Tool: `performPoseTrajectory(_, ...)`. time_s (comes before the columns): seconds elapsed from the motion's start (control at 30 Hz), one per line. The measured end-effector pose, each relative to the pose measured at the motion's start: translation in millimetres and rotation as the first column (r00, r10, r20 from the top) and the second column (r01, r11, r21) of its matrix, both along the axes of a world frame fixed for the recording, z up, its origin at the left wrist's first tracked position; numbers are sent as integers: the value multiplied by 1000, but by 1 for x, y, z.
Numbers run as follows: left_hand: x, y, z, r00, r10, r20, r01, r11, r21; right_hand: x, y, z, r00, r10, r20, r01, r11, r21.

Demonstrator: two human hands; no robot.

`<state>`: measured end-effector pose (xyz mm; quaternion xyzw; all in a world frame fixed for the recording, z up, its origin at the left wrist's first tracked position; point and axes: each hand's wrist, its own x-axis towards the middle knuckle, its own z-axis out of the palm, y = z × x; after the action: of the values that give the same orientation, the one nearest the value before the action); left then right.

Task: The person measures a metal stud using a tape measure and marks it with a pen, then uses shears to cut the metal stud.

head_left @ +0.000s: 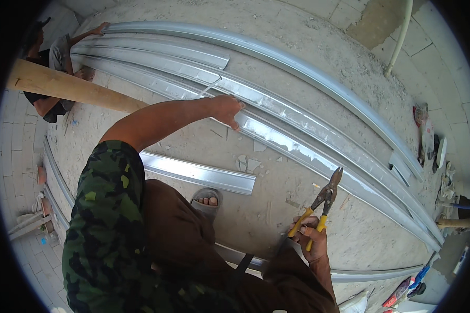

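Observation:
My left hand (225,110) reaches forward and grips the edge of a long silvery metal channel (292,143), among several similar channels lying lengthwise on the dusty concrete floor. A narrow pale strip (210,86) sticks up from the channels just beyond that hand. My right hand (312,241) holds yellow-handled metal snips (330,194) with the blades pointing up and forward, above the floor near the channels. A short channel piece (203,176) lies between me and the long ones, next to my sandalled foot (206,204). More channel lies under and behind my legs.
A person (57,57) crouches at the far left, a hand on the farthest channel (245,47). A wooden pole (75,86) slants in from the left. A pale pipe (399,41) stands by the block wall (444,73). Bags and assorted items (425,133) lie along the right side.

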<state>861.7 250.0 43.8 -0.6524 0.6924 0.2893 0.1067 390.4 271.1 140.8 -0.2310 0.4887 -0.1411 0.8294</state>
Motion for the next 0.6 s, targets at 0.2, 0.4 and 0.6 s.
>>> performPoseTrajectory(0.2,14,5,-26,995,-32,-91,37,998,54,-20,11,34,983,-31,-180,18,997,-73)
performPoseTrajectory(0.4,18,-8,-26,984,-6,-177,25,994,107,-50,14,50,956,-6,-294,-30,993,-118)
performPoseTrajectory(0.6,14,8,-28,996,-58,-71,54,997,-57,-45,17,48,914,122,-387,-188,973,-136)
